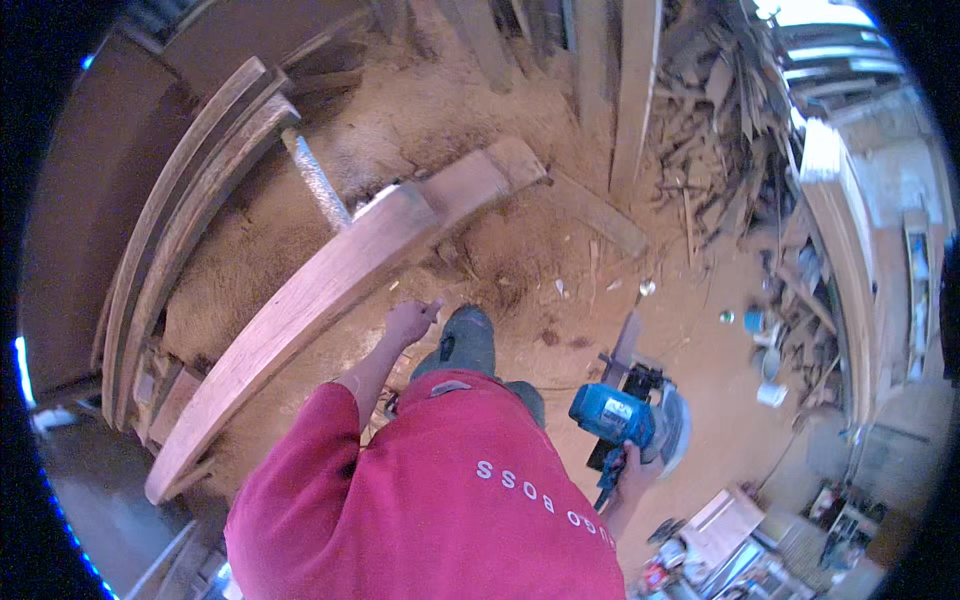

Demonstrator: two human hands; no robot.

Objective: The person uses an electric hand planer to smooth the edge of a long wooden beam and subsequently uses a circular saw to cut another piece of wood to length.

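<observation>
My right hand grips the rear handle of a blue circular saw, held off to my right above the floor. Its pale round guard faces outward. My left hand hangs in front of me with fingers curled in and one digit sticking out; I see nothing in it. Just beyond that hand, apart from it, a long curved wooden beam stretches from lower left to upper middle, its far end stepped down. A pale, speckled bar meets the beam's far side.
More curved timbers stand on the left. Planks and a heap of wood offcuts lie at the back. Sawdust covers the floor. Small containers and stacked curved boards are at the right, with a cluttered pile lower right.
</observation>
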